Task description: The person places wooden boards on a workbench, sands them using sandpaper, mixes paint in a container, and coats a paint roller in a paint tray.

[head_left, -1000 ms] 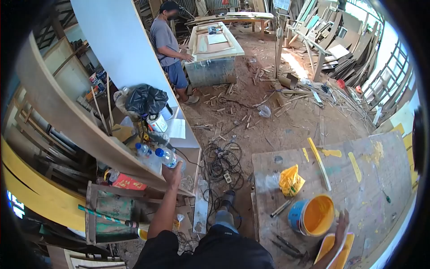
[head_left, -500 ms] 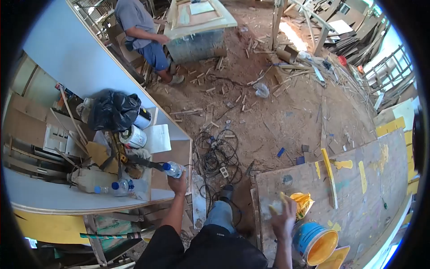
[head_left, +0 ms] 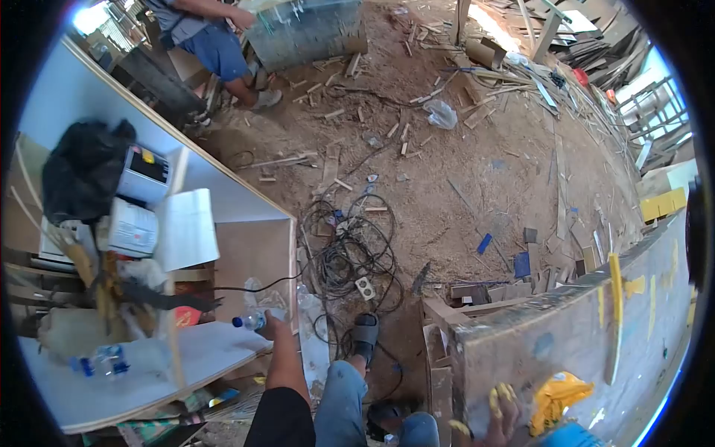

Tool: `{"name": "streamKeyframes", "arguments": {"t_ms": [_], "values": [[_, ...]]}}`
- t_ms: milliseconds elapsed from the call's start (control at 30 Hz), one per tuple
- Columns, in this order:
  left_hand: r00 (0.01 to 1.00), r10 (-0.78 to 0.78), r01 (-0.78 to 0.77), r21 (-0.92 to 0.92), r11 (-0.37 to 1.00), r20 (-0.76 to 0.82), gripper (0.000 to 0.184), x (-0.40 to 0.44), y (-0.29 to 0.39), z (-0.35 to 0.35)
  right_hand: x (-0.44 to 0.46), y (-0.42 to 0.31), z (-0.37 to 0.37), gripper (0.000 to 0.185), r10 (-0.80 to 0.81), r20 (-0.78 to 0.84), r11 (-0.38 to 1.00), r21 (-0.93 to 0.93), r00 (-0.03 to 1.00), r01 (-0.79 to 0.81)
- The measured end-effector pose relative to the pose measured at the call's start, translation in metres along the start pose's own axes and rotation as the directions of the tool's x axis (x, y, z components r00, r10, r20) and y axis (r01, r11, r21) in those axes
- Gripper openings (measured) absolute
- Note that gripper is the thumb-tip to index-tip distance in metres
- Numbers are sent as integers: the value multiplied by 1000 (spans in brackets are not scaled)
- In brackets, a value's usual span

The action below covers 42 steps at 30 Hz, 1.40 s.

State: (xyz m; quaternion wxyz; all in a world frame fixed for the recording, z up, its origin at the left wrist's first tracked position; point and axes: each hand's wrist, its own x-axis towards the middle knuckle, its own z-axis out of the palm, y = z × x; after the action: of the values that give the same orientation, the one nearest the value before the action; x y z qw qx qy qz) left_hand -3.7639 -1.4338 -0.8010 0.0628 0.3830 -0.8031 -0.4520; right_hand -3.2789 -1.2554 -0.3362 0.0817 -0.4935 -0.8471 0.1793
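We are holding our left forearm (head_left: pixel 289 366) nearly straight out ahead, with a dark sleeve (head_left: pixel 281 417) covering the arm behind it. Our left hand (head_left: pixel 275 328) is curling closed in a grip, its fingers partly hidden. Well apart from it and nearer our body, our right hand (head_left: pixel 503 419) is showing its back, fingers loosely bending forward, thumb (head_left: pixel 459 427) standing away on the side towards our left hand. Yellow smears are coating the right fingertips (head_left: pixel 494 404).

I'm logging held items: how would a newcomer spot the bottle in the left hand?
Find the white cabinet at the picture's left. At its right end, near the cables, is the left hand, gripping the clear, blue-capped bottle. It alone is in a hand; other bottles are farther left.
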Motion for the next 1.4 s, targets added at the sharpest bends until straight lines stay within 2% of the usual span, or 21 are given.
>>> {"name": "streamKeyframes", "arguments": {"t_ms": [100, 233, 267, 300, 333, 400, 433, 467, 500, 567, 600, 667, 767, 833, 867, 967, 1167, 1267, 1333, 1367, 1400], "values": [[995, -25, 20, -48, 999, -97, 82, 52, -50, 28, 17, -13, -3, 82, -49, -49, 997, -69, 998, 45], [985, -171, 172, 59, 983, -15, 79, 134, -114, 52, 29, -4, 29, 82, -66, 28, 991, -111, 997, 69], [995, -64, 29, 375, 927, 82, 81, 152, -133, 54, 29, -3, 34, 83, -64, 41, 991, -116, 997, 69], [983, 48, -158, 674, 722, 179, 83, 168, -152, 57, 31, -1, 41, 83, -62, 52, 990, -127, 997, 68], [950, 155, -311, 837, 451, 270, 86, 178, -162, 59, 32, 1, 46, 83, -59, 61, 988, -137, 996, 67], [996, 8, -75, 794, 603, 87, 92, 185, -179, 66, 36, 4, 54, 83, -52, 71, 987, -150, 996, 62], [981, -188, 174, 602, 780, -40, 96, 203, -190, 65, 36, 4, 57, 83, -48, 79, 986, -156, 996, 60], [980, -198, 171, 610, 774, -24, 96, 220, -205, 68, 37, 5, 61, 83, -43, 84, 986, -159, 996, 56], [980, -196, 97, 752, 652, 43, 95, 227, -212, 77, 36, 6, 63, 83, -34, 91, 985, -167, 995, 49], [973, -205, 10, 864, 504, 109, 97, 227, -221, 88, 36, 7, 66, 83, -26, 100, 984, -171, 995, 43], [979, -195, 2, 954, 301, 59, 84, 223, -218, 95, 34, 8, 66, 83, -24, 105, 984, -173, 994, 42], [987, -161, 3, 997, 75, 9, 76, 213, -201, 86, 33, 9, 67, 83, -19, 110, 985, -169, 994, 38], [950, -109, -298, 954, -43, 292, 79, 174, -167, 70, 29, 10, 67, 84, -11, 122, 987, -156, 992, 30], [872, -114, -487, 866, -115, 476, 89, 153, -170, 72, 28, 12, 65, 84, -16, 123, 987, -159, 992, 35], [870, -119, -490, 864, -115, 478, 89, 146, -171, 72, 28, 12, 65, 84, -16, 127, 987, -158, 992, 36], [870, -36, -488, 870, 73, 492, 104, 149, -173, 66, 26, 14, 67, 84, -8, 147, 989, -147, 989, 29], [832, -51, -552, 834, 19, 552, 114, 200, -224, 86, 28, 15, 69, 85, -22, 169, 989, -143, 985, 46], [797, -79, -595, 801, 64, 599, 115, 203, -230, 88, 28, 15, 68, 85, -34, 181, 989, -136, 983, 59], [616, 153, -767, 632, -110, 773, 105, 165, -209, 71, 27, 13, 62, 85, -44, 182, 990, -121, 982, 67], [613, 157, -767, 631, -113, 774, 105, 149, -205, 54, 26, 12, 57, 85, -47, 177, 991, -117, 983, 69], [606, -2, -794, 606, 47, 795, 98, 131, -194, 44, 23, 11, 52, 86, -51, 177, 992, -106, 983, 71]]}}
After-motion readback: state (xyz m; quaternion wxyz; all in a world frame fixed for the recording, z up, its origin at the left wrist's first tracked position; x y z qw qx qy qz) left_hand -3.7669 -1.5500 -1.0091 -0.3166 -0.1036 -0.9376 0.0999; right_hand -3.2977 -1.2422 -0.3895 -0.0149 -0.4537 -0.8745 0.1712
